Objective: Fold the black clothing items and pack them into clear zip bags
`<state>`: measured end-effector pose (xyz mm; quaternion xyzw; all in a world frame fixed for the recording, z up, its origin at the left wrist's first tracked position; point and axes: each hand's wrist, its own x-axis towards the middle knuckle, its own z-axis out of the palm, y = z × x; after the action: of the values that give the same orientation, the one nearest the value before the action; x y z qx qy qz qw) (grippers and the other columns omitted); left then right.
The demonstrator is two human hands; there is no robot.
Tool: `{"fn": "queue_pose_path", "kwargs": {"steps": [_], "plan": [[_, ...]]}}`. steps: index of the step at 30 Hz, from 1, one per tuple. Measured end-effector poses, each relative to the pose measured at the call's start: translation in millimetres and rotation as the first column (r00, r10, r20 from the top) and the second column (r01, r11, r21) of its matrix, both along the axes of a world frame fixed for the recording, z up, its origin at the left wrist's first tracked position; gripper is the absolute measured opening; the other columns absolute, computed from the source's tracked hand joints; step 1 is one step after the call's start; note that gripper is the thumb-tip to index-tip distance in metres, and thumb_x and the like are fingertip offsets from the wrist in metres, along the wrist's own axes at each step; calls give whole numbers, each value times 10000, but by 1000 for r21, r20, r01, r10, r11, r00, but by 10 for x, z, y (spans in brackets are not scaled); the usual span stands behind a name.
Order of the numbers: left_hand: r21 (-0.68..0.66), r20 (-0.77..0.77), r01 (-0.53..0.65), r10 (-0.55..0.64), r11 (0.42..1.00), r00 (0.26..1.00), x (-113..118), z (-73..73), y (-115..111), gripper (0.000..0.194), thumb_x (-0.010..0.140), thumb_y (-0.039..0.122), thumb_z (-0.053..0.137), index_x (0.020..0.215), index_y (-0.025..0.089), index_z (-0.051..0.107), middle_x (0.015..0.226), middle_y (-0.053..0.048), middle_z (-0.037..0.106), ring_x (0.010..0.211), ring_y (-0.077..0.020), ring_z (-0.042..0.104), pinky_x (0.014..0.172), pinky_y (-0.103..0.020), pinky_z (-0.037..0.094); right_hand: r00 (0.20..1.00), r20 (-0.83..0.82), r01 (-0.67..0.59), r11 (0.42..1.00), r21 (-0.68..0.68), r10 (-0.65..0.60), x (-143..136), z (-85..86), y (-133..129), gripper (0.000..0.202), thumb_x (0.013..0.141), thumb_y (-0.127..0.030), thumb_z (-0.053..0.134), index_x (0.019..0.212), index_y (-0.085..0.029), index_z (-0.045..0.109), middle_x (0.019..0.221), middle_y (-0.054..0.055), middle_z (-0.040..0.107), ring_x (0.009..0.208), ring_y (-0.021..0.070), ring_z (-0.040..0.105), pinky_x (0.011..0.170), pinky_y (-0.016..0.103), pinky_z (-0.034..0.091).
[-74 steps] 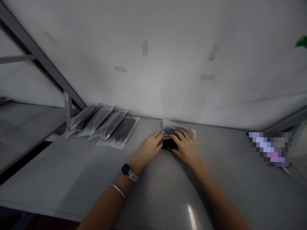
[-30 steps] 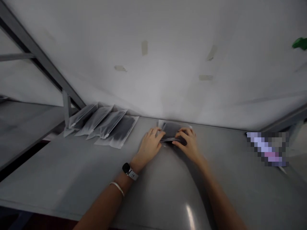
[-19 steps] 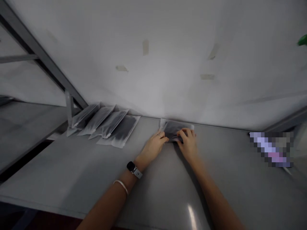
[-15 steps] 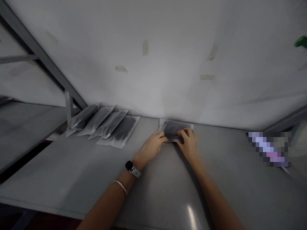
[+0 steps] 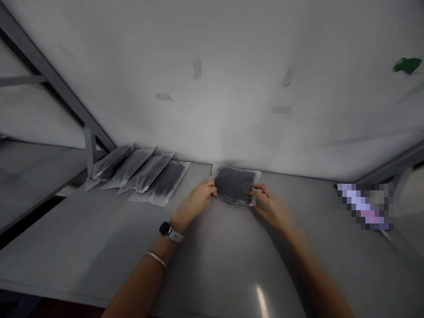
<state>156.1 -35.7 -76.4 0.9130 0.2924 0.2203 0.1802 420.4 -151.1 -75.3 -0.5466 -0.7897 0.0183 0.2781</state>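
A frosted bag with dark contents (image 5: 234, 184) lies flat on the grey table (image 5: 212, 247), close to the wall. My left hand (image 5: 198, 198) pinches its left edge near the front corner; a watch and a white bangle are on that arm. At the bag's right edge is my right hand (image 5: 270, 205), fingers apart, fingertips touching the edge. To the left, several similar bags (image 5: 159, 181) lie overlapping in a slanted row along the wall.
Behind the table rises a pale wall (image 5: 232, 110) with bits of tape. Metal frame beams (image 5: 62, 88) slope at the left. A blurred-out purple item (image 5: 362, 206) lies at the right, and something green (image 5: 407, 65) is on the wall.
My right hand has moved right, from the bag's front to its right edge, and its fingers have spread. More of the bag's dark face shows. My left hand remains at the left edge.
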Motion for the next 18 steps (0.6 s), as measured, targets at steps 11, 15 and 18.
{"fn": "queue_pose_path", "kwargs": {"steps": [11,15,18], "plan": [[89,117,-132,122,987,986,3,108,-74,296,819,-13,394,837,193,606,899,-48,609,910,-190,566,824,-340,479,996,-81,46,987,152,-34,-102,-170,-35,216,969,-231,419,938,-209,631,943,83,638,828,190,645,735,325,551],[239,109,-117,94,964,990,95,231,-232,235,886,180,514,1105,213,594,1103,-68,631,1053,-227,557,924,-408,447,964,-264,57,979,198,-2,-191,-68,-62,157,946,-234,485,904,-229,636,902,61,628,807,176,639,725,308,540],[341,95,-16,-18,940,995,167,311,-369,399,868,396,598,1225,228,540,1287,-84,576,1210,-254,496,1031,-448,376,921,-390,61,982,177,14,-307,67,-118,134,932,-227,511,896,-244,639,883,43,625,804,170,631,705,300,528]]}}
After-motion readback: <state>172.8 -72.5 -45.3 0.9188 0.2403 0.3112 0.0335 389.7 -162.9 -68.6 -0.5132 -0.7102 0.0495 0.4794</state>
